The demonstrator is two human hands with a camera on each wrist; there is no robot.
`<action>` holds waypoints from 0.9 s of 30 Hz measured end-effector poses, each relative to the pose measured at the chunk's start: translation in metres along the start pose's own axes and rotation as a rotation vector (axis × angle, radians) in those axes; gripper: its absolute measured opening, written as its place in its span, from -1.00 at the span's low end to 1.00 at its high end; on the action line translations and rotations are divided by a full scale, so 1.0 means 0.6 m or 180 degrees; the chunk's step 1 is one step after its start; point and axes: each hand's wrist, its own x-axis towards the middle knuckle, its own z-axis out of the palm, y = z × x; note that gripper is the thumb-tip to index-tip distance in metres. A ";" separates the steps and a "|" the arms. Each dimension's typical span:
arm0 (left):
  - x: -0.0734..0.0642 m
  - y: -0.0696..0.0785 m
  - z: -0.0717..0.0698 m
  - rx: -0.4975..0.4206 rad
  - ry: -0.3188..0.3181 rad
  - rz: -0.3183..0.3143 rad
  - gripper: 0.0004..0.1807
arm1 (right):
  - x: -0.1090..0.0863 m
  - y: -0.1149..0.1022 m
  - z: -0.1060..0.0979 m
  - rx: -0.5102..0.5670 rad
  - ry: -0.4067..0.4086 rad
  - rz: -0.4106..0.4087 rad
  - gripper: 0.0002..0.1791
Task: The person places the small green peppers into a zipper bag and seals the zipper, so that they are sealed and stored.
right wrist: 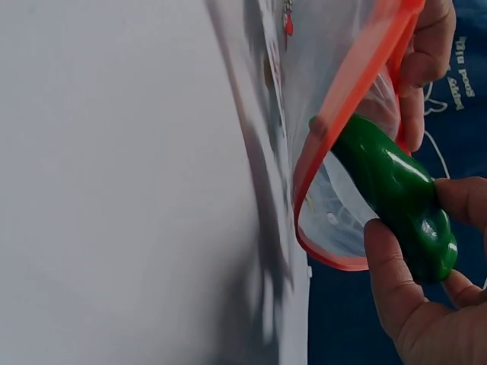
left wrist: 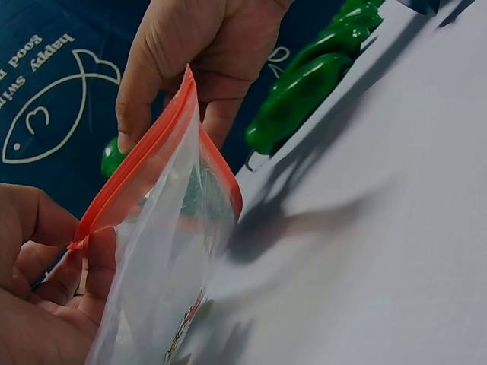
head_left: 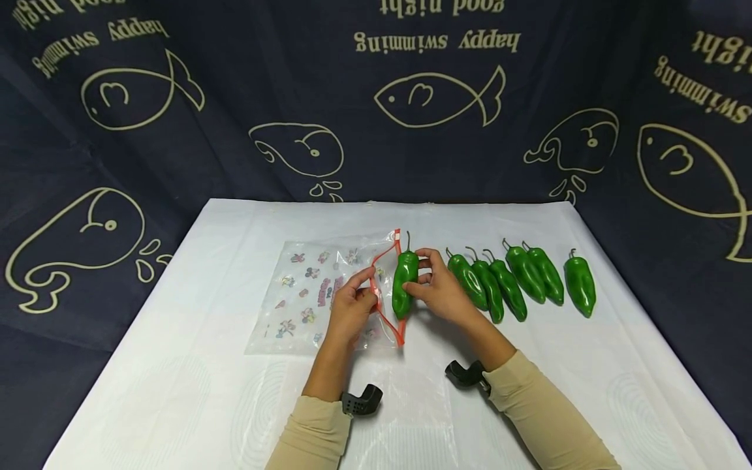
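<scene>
A clear zip bag (head_left: 305, 294) with small printed figures lies on the table, its red-orange zip edge (left wrist: 144, 160) spread apart at the right end. My left hand (head_left: 350, 305) pinches one side of that edge between thumb and fingers. In my right hand (head_left: 440, 287) is a green pepper (head_left: 405, 284), held between thumb and fingers at the bag's mouth. The right wrist view shows the lower end of this pepper (right wrist: 392, 182) pointing into the opening, behind the near red edge. Most of it is hidden by the bag in the left wrist view.
Several green peppers (head_left: 508, 281) lie in a row to the right of my right hand, with one pepper (head_left: 579, 284) a little apart at the far right. A white cloth (head_left: 176, 391) covers the table. Dark fabric (head_left: 294, 78) with fish prints hangs behind it.
</scene>
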 end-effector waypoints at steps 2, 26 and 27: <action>0.000 0.000 0.000 -0.0002 0.0011 0.0022 -0.38 | -0.001 0.000 0.002 0.0015 -0.0029 0.0017 -0.22; -0.004 0.002 0.011 -0.0116 0.0018 0.0243 -0.36 | 0.004 0.011 0.016 -0.0506 -0.0281 0.0077 -0.25; -0.004 0.002 0.011 -0.0103 0.0005 0.0252 -0.36 | 0.005 0.012 0.016 -0.0547 -0.0291 0.0075 -0.25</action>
